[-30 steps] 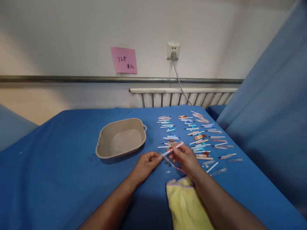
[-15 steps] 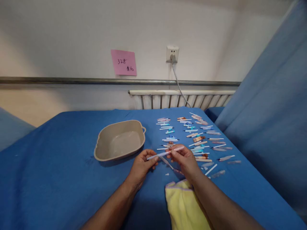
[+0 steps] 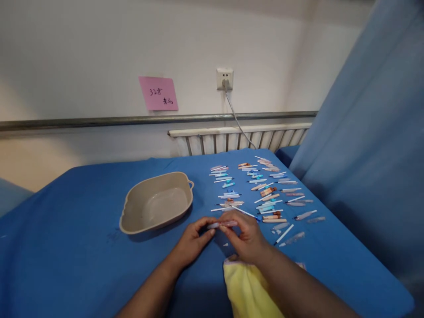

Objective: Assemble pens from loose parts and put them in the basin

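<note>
Left hand [image 3: 191, 244] and right hand [image 3: 245, 236] pinch a pinkish plastic tube [image 3: 229, 223] inside the far edge of the blue-draped table [image 3: 82, 221]; likely light, slippery: grip mid-barrel.

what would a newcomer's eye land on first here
Probably the rows of pen-like parts across the right of the blue sheet, with a tan tub to their left. At centre front, the left hand and right hand pinch a pinkish pen, beyond a yellow cloth.
</note>
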### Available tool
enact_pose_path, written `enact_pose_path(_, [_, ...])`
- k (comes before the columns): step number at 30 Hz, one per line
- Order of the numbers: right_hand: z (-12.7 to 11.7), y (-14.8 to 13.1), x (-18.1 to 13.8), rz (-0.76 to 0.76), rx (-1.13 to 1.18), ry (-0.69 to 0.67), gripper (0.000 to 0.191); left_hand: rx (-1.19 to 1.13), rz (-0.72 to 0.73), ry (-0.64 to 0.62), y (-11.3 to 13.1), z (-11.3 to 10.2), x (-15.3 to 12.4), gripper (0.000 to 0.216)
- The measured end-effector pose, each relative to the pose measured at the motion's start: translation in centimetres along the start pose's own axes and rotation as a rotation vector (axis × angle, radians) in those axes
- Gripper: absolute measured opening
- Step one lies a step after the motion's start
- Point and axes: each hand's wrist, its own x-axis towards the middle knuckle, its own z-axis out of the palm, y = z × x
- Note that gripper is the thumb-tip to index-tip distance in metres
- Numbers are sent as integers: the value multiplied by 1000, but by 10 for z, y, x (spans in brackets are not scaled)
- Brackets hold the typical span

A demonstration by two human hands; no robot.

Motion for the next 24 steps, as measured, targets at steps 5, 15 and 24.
enact_pose_path(5, [-2,-6,0,-94,-58,-52,14,75,87,-77,14,4,-7,26])
enact_pose_path(15, [-2,-12,2,-44,-19,-8,7,47,31,-136,29,10,-17,29])
enact_pose_path(24, [5,14,3,311,368,-27,17,-324,-179,-118,19,23,-15,34])
